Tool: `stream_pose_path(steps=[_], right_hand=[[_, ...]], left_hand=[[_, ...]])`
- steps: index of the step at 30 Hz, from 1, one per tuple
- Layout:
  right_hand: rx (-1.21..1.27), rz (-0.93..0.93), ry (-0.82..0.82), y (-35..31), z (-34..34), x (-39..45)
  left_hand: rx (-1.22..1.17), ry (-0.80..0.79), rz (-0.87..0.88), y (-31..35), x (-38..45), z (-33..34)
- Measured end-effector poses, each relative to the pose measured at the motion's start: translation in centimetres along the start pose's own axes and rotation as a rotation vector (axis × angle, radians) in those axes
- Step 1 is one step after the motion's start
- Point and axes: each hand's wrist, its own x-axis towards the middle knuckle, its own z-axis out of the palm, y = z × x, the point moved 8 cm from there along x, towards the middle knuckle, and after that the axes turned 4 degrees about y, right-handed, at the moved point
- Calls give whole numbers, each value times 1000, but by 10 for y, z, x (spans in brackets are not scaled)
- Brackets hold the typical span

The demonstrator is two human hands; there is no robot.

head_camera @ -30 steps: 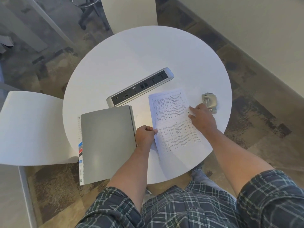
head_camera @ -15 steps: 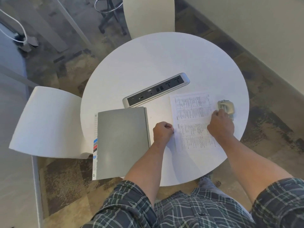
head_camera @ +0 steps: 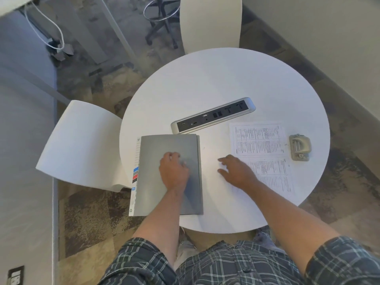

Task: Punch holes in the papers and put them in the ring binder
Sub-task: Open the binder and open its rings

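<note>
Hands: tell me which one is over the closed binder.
The left hand is; it lies over the grey ring binder. The right hand is over the bare white table, beside the papers.

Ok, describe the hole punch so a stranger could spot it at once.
Start at the round white table and go to its right edge. Just right of the printed papers sits the hole punch, a small grey metal block, the only thing there that isn't flat.
</note>
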Motion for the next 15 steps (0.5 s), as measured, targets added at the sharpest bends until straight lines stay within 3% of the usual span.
stream_pose_path(steps=[3,9,12,15], right_hand=[[-54,-57,-105,-24,26,1],[-100,-90,-191,-51,47,-1],[-103,-77,-165,-54,48,0],[-31,-8,-144,-50,50,2]], left_hand=[[72,65,-175,-44,7,-20],[104,-134,-593,-118,-1,-32],[31,-245,-669,-132,-8,-23],[46,-256,-643,-132,-12,-20]])
